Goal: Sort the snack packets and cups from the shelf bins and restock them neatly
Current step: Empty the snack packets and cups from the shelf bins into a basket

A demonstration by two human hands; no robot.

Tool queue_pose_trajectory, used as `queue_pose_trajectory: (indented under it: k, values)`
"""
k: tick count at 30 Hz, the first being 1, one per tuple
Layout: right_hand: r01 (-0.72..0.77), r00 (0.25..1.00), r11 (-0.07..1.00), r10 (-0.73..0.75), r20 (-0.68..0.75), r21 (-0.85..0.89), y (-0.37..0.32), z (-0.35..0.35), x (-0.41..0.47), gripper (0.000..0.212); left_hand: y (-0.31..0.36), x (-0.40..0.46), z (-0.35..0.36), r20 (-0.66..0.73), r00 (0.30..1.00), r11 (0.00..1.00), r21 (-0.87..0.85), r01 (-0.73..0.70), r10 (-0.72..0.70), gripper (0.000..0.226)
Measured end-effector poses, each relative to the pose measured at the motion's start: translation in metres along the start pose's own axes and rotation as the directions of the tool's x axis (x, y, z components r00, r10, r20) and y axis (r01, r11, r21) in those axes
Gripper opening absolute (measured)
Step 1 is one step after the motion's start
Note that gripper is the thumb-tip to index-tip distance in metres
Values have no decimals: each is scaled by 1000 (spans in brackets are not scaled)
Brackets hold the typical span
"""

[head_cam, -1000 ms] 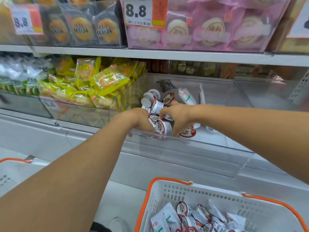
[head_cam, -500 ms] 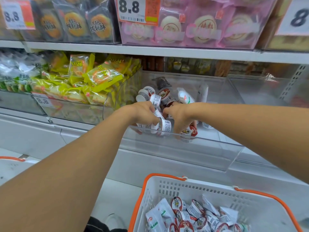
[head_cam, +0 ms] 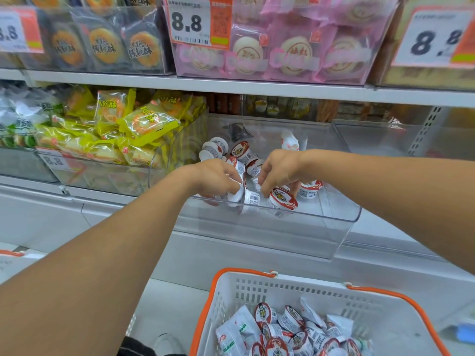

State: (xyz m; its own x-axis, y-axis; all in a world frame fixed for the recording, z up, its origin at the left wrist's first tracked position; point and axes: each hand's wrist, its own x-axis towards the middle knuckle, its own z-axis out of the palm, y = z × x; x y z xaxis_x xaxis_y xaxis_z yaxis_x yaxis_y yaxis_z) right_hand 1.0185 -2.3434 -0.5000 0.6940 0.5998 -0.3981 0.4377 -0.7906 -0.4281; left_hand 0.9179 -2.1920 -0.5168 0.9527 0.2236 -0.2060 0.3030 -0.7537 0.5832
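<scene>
Gripping cups (head_cam: 248,199) in the bin (head_cam: 308,227) — both hands' fingers (head_cam: 232,185) curled round them.

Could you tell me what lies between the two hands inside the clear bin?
In the head view, a few small red-and-white cups lie between the left hand and right hand, in the clear bin.

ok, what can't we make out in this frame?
Head view only:
- Left hand: fingers curl over cups; how many it grips is hidden.
- Right hand: fingertips hidden behind a red-lidded cup; grip unclear.
- Cup label text: too small.
- Basket: cut off by the bottom edge.
- Right price tag: cut off by the right edge, blurred.
</scene>
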Motion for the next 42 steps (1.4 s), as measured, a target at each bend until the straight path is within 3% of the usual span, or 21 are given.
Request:
queue_pose_trajectory:
  k: [7, 19, 24, 26, 28, 31, 34, 36, 38, 40, 42]
  values:
    - [53, 997, 988, -45, -62, 142, -5, -12, -13, 28, 1, -1, -6, -177, 984, 975, -215, -48, 9, 19]
    - [360, 906, 912, -291, -308, 197, -11, -43, -147, 33, 39, -84, -32, -282, 935, 896, -323, -306, 217, 22]
    - [326, 945, 885, -291, -150, 334, 36, -14, -212, 44, 58, -129, -11, 6, 892, 867, -237, -438, 452, 27]
    - [214, 976, 907, -217, -35, 364, 61, 10, -220, 44, 61, -136, 7, 138, 858, 865, -165, -473, 495, 27]
    - [65, 987, 920, -116, 111, 386, 86, 38, -216, 40, 62, -134, 36, 299, 815, 852, 10, -523, 496, 29]
    - [-139, 959, 965, 75, 272, 221, 115, 83, -201, 35, 57, -124, 93, 511, 760, 784, 238, -574, 402, 33]
    - [-182, 917, 982, 186, 353, -46, 132, 117, -186, 55, 53, -113, 128, 602, 740, 786, 282, -550, 301, 44]
    - [-62, 928, 976, 132, 348, -207, 132, 122, -180, 67, 63, -104, 112, 542, 775, 830, 228, -509, 326, 41]
    - [127, 960, 959, -54, 274, -255, 114, 104, -187, 59, 77, -97, 75, 343, 843, 892, 31, -451, 415, 26]
    - [250, 967, 966, -245, 73, -72, 80, 70, -201, 38, 78, -89, 32, -12, 900, 891, -136, -434, 437, 13]
    - [372, 918, 920, -343, -201, 127, 49, 28, -205, 23, 67, -75, 1, -303, 892, 920, -100, -379, 335, 19]
